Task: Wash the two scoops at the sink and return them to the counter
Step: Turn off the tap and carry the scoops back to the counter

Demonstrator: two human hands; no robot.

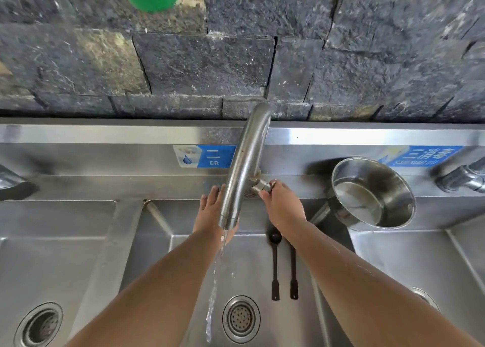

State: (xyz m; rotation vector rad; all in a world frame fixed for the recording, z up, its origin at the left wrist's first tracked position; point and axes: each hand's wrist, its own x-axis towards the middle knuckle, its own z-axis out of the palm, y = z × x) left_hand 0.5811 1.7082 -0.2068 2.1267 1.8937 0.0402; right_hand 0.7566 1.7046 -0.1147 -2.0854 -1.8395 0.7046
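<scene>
At the bottom centre of the frame, the middle basin [183,281] holds a round drain [241,319] and a thin stream of water [214,289] falling just left of it. Two dark scoops [275,268] lie side by side on the basin floor right of the stream, handles toward the viewer; the right one's bowl is hidden by the forearm. Higher up, the left hand [211,213] is flat and open behind the faucet [245,168], holding nothing. The right hand [280,205] pinches the faucet's lever [262,185]. At right, a steel pot [372,193] rests tilted on the ledge, seemingly empty.
</scene>
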